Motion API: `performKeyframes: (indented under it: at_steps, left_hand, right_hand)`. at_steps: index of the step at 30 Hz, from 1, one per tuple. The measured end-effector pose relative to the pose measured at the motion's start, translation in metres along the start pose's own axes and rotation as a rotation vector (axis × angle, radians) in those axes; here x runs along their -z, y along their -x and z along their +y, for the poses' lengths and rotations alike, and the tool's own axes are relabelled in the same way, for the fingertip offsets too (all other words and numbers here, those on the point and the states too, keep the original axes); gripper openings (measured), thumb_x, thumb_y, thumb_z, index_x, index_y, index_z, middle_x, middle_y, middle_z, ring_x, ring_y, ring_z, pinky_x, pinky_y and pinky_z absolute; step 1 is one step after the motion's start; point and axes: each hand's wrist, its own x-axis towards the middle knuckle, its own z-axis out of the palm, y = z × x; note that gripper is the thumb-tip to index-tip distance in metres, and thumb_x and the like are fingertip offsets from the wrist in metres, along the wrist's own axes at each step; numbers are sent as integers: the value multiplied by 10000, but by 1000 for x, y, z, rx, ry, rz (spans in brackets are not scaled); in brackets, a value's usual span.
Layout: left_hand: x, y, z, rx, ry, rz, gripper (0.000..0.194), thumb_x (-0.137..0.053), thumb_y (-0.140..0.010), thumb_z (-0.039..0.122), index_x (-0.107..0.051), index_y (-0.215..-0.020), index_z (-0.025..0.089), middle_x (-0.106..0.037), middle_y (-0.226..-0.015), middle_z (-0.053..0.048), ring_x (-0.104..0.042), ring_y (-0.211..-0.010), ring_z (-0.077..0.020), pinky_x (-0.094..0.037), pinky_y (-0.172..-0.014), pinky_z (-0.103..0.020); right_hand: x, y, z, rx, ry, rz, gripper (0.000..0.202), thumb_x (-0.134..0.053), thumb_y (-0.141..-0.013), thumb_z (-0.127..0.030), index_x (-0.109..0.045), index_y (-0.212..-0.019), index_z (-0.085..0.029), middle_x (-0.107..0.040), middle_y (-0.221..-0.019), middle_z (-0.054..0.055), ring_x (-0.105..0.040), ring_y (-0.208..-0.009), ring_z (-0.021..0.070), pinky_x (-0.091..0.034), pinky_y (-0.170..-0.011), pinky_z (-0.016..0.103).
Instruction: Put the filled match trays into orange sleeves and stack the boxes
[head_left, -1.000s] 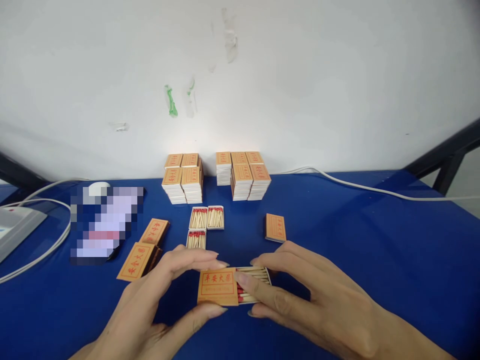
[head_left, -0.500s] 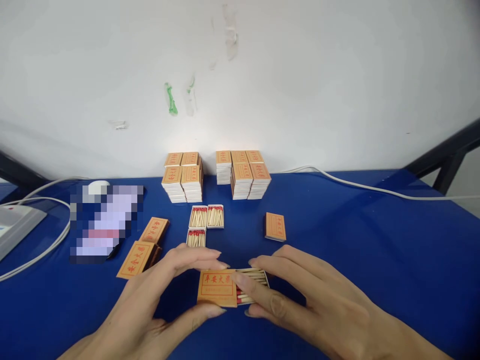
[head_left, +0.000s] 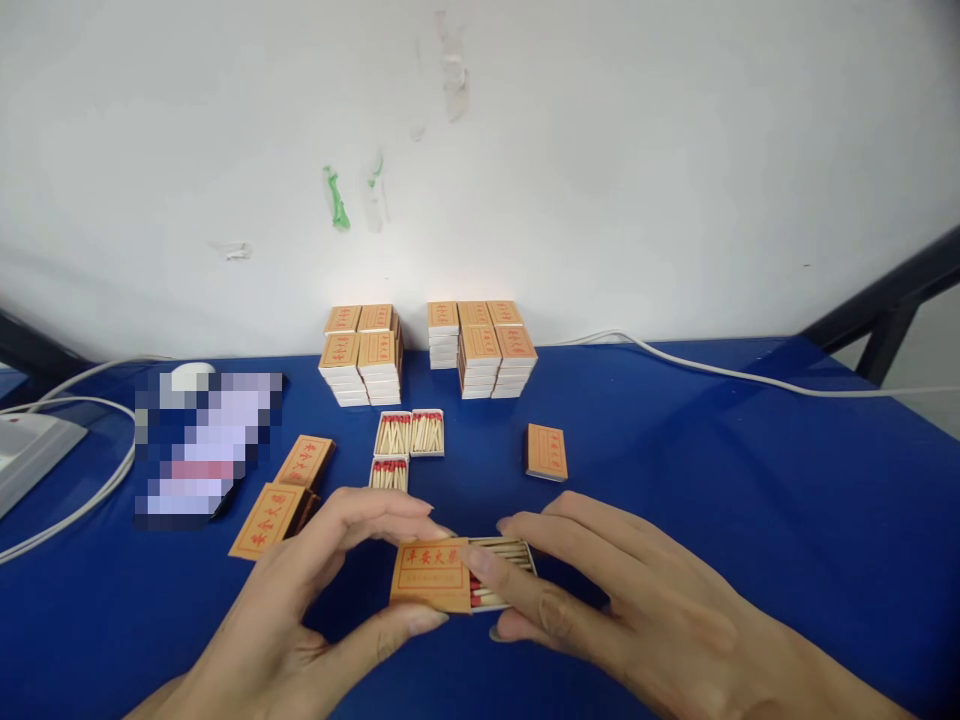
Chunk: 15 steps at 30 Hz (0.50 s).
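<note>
My left hand (head_left: pixel 315 610) pinches the orange sleeve of a matchbox (head_left: pixel 429 574) between thumb and fingers, low on the blue table (head_left: pixel 750 500). My right hand (head_left: pixel 600 600) grips the white inner tray (head_left: pixel 506 570), which sticks out to the right and shows red-tipped matches. The index finger lies across the matches. Just beyond my hands lie three open trays of matches (head_left: pixel 409 436).
Two stacks of matchboxes (head_left: pixel 364 355) (head_left: pixel 484 348) stand at the wall. Two empty orange sleeves (head_left: pixel 289 495) lie left, one closed box (head_left: pixel 546 452) right. A blurred object (head_left: pixel 202 445), a white device (head_left: pixel 34 450) and cables (head_left: pixel 720 372) lie on the table.
The tray has slid a little further into the sleeve. The view has shifted slightly; both hands stay on the matchbox.
</note>
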Motion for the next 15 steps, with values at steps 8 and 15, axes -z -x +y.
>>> performKeyframes:
  at_steps: [8,15]
  left_hand:
    - [-2,2,1,15,43,-3,284,-865,-991,398,-759,-1254,421,-831,-1282,59,-818,-1233,-199,-666,-1116,-274]
    - [0,6,-3,-32,-4,-17,328,-857,-998,368,-730,-1296,423,-824,-1311,53,-824,-1237,-211,-675,-1096,-264]
  right_hand:
    - [6,-3,-3,16,48,-22,259,-607,-1186,-301,-778,-1317,-157,-824,-1077,79,-722,-876,184,-635,-789,336]
    - [8,-5,-7,69,93,-77,325,-547,-1207,-306,-780,-1326,-113,-852,-1047,79,-739,-795,193,-616,-721,354]
